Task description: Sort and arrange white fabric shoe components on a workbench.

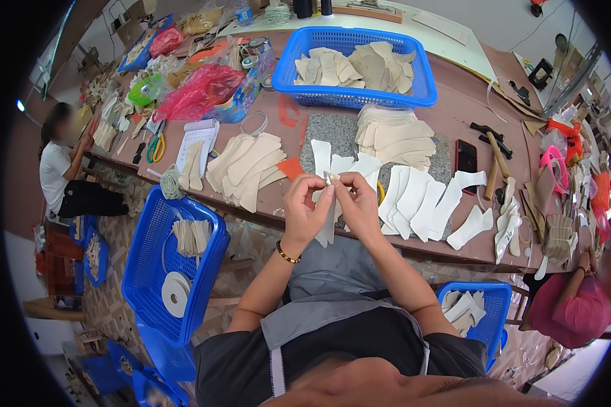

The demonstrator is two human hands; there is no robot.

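My left hand (307, 211) and my right hand (357, 203) meet in front of my chest, just above the near table edge. Both pinch the top of one white cut fabric piece (327, 230) that hangs down between them. Right behind my hands, white cut pieces (414, 197) lie fanned out in a row on the brown table (448, 102). A stack of beige cut pieces (244, 168) lies to the left, and another beige stack (395, 139) rests on a grey mat (339, 132).
A blue basket (414, 91) of beige pieces stands at the back. Another blue basket (149, 271) with white tape rolls is at my lower left, a third (485, 319) at my lower right. A hammer (497, 157), phone (465, 157) and scissors (156, 146) lie about. Two other people sit at far left and right.
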